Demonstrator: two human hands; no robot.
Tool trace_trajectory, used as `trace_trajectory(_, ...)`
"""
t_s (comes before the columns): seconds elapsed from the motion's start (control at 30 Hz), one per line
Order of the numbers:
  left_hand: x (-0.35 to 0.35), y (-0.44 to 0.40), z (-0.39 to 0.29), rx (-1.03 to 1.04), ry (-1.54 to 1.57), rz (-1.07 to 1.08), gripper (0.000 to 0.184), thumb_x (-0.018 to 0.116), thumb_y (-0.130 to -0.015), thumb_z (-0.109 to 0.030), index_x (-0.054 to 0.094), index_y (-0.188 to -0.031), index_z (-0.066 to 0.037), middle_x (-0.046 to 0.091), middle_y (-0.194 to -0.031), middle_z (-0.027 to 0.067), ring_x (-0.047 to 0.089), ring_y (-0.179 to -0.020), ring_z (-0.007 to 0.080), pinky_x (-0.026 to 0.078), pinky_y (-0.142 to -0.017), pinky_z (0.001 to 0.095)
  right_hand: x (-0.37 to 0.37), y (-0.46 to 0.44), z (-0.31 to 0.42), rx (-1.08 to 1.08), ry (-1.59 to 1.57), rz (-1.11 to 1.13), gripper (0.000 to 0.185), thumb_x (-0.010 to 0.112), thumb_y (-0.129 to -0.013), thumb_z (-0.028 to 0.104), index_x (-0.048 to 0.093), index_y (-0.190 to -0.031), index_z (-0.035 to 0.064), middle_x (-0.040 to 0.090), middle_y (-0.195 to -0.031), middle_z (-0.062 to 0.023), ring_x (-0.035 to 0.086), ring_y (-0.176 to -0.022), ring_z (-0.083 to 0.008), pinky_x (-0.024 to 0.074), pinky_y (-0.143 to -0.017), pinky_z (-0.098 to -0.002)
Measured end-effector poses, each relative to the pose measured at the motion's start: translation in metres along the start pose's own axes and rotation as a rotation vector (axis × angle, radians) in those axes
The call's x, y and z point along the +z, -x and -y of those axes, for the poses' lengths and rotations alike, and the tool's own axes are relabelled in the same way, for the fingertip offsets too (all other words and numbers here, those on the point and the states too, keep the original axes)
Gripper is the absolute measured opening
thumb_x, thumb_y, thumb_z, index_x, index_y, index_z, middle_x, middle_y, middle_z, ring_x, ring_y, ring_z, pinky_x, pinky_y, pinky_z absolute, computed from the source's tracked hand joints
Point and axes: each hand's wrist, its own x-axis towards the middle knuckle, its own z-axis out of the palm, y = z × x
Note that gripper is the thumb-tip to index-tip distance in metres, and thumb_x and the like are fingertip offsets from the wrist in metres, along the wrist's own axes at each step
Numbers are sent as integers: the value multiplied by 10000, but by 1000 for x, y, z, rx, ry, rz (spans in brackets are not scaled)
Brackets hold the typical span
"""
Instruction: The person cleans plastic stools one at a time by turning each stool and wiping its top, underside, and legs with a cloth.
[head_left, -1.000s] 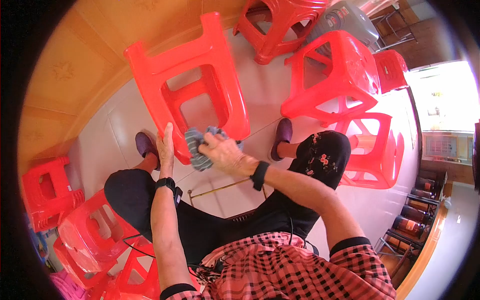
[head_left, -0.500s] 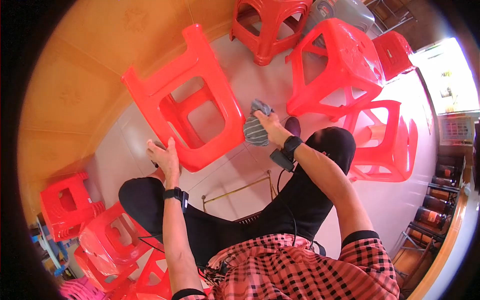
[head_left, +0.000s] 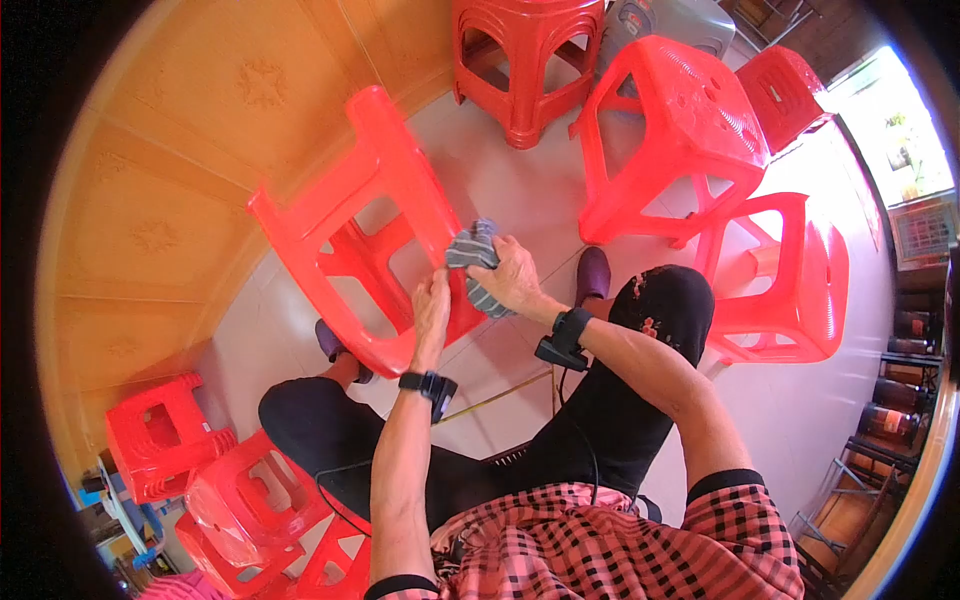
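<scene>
A red plastic stool point(head_left: 412, 190) is tipped over in front of my knees, its legs pointing toward the wooden wall. My left hand point(head_left: 431, 312) grips the stool's near side, fingers curled at its edge. Bunched in my right hand point(head_left: 513, 278) is a grey striped cloth point(head_left: 470, 247), pressed against the stool's right edge just beside my left fingers. Part of the cloth hangs below my right fingers.
Red stools stand at the top point(head_left: 528, 70) and right point(head_left: 690, 110), with another lying on its side point(head_left: 790, 285). Stacked red stools point(head_left: 160, 435) sit at the lower left. An orange-brown wooden wall point(head_left: 180, 170) borders the left. Bottles on racks point(head_left: 890, 420) line the right.
My left hand has moved right along the stool, close to my right hand. The cloth has shifted left and up onto the stool's edge. The stool has turned slightly.
</scene>
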Motion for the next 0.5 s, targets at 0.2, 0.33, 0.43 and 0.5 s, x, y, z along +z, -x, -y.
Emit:
trace_trajectory(0.2, -51, 38, 22, -351, 102, 39, 349, 455, -948, -320, 622, -884, -21, 576, -853, -10, 500, -725, 108, 415, -660, 301, -17, 18, 59, -761, -79, 27, 378, 742, -610, 139, 552, -912, 15, 535, -1004, -133, 589, -839, -333, 501, -650, -395)
trace_trajectory(0.33, -64, 69, 41, -167, 623, -22, 273, 513, -933, -310, 598, -996, -58, 572, -949, -28, 525, -788, 75, 457, -663, 256, -10, 39, 79, -1070, -12, 130, 335, 750, -632, 173, 570, -891, 59, 537, -979, -93, 589, -837, -278, 505, -621, -367)
trace_trajectory(0.43, -78, 85, 76, -110, 606, 155, 471, 507, -935, -389, 421, -1316, -126, 507, -1262, 33, 518, -1132, 154, 450, -972, 353, 5, 46, 81, -1204, -36, 179, 314, 733, -631, 154, 570, -883, 63, 537, -970, -83, 586, -837, -261, 509, -616, -358)
trace_trajectory(0.5, -73, 90, 61, -225, 661, 137, 449, 492, -947, -385, 428, -1311, -130, 501, -1270, 39, 500, -1154, 157, 442, -985, 352, 11, 46, 83, -1214, 32, 224, 299, 713, -629, 129, 571, -885, 67, 529, -947, -75, 581, -837, -248, 511, -612, -352)
